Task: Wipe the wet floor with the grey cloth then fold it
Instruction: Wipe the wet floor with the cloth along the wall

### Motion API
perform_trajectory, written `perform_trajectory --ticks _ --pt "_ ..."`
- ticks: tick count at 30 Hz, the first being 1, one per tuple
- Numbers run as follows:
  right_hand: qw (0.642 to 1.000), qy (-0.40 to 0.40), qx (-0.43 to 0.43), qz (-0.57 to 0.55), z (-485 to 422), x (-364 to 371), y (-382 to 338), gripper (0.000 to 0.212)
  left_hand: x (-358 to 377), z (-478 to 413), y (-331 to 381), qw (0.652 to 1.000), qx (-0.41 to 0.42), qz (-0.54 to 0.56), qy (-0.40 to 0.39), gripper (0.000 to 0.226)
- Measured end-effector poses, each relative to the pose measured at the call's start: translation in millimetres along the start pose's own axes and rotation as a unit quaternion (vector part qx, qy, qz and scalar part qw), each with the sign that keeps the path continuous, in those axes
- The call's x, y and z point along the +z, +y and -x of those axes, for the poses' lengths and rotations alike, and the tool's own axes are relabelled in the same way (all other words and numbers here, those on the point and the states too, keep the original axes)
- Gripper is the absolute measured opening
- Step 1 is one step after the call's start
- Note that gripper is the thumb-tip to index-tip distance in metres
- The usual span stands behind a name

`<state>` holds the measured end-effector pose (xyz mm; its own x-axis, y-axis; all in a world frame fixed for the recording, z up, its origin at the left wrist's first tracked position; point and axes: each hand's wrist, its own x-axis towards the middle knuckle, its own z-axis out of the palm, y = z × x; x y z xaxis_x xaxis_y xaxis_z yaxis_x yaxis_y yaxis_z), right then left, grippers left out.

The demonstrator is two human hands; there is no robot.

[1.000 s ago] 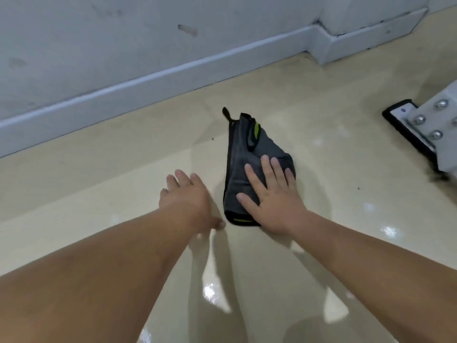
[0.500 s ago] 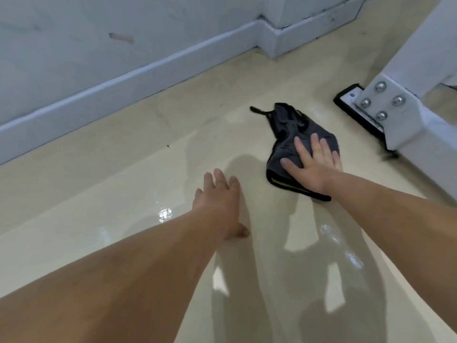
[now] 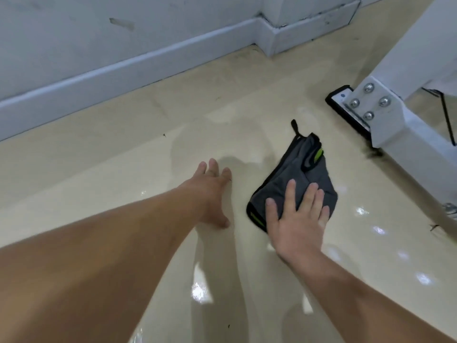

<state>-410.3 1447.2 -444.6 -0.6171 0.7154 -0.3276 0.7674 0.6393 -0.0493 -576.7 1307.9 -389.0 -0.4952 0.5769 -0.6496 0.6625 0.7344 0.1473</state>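
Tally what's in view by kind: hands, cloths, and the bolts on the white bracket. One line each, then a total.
Hands: 2, the left hand flat on the floor, the right hand flat on the cloth
Cloths: 1, the grey cloth
Bolts on the white bracket: 4
Total: 7

Grey cloth, black-green trim

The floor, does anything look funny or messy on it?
Yes. The floor has a darker wet patch just beyond the left hand. The grey cloth is bunched and uneven under the flat right hand, not folded.
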Motion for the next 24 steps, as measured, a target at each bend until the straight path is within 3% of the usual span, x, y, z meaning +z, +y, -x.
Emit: perform_trajectory --ticks 5,8,10,14,17,20,24 --pt "0.987 0.033 -0.156 0.001 67 27 -3 0.075 34 30 14 0.992 0.040 -0.074 0.091 0.090" --pt "0.974 -0.023 -0.224 0.013 49 11 32 0.074 67 39 34 0.987 0.078 -0.077 0.121 0.082" --pt "0.982 -0.041 -0.184 0.022 24 -7 56 0.077 72 46 49 0.991 0.084 -0.046 0.097 0.082" --pt "0.996 -0.090 0.015 0.000 -7 -27 97 0.083 68 59 78 0.991 0.096 -0.027 0.093 0.087" --pt "0.989 -0.090 0.112 -0.029 8 -22 105 0.082 73 65 85 0.991 0.104 -0.019 0.081 0.087" --pt "0.988 -0.045 0.137 -0.052 47 -2 82 0.080 77 76 78 0.991 0.107 -0.022 0.078 0.087" --pt "0.992 0.047 0.098 -0.064 106 39 31 0.079 89 92 38 0.993 0.094 -0.026 0.074 0.087"
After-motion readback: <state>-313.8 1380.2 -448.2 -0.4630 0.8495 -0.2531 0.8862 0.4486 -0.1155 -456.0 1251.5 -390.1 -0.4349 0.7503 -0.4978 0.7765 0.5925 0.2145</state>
